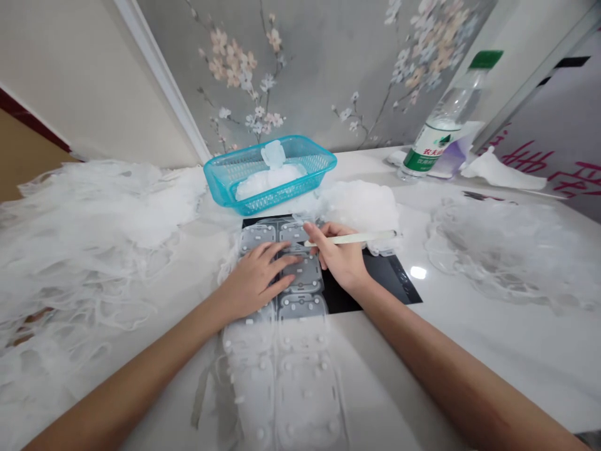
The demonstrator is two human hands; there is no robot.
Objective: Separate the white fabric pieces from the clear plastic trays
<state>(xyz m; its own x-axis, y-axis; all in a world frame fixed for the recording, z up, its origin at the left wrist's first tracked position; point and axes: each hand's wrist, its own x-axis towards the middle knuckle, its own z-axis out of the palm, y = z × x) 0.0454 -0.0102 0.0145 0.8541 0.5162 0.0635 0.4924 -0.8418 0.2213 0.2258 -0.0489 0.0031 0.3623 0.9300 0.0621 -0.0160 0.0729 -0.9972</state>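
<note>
A translucent moulded sheet (300,313) with rows of rounded rectangular pieces runs from the middle of the table towards me. Its far part lies over a black mat (392,282). My left hand (253,275) rests flat on the sheet with its fingers spread. In my right hand (338,250) is a slim white pen-shaped tool (364,237), gripped like a pencil, its dark tip pointing left at the sheet. The tip's exact kind is too small to make out. Just beyond the right hand sits a pile of loose translucent pieces (364,203).
A blue plastic basket (216,178) holding similar pieces stands at the back. Tangled translucent strips (94,219) heap up on the left, and another heap (507,250) lies right. A green-capped water bottle (429,141), crumpled white paper (507,170) and a dark metal tool (481,196) are at back right.
</note>
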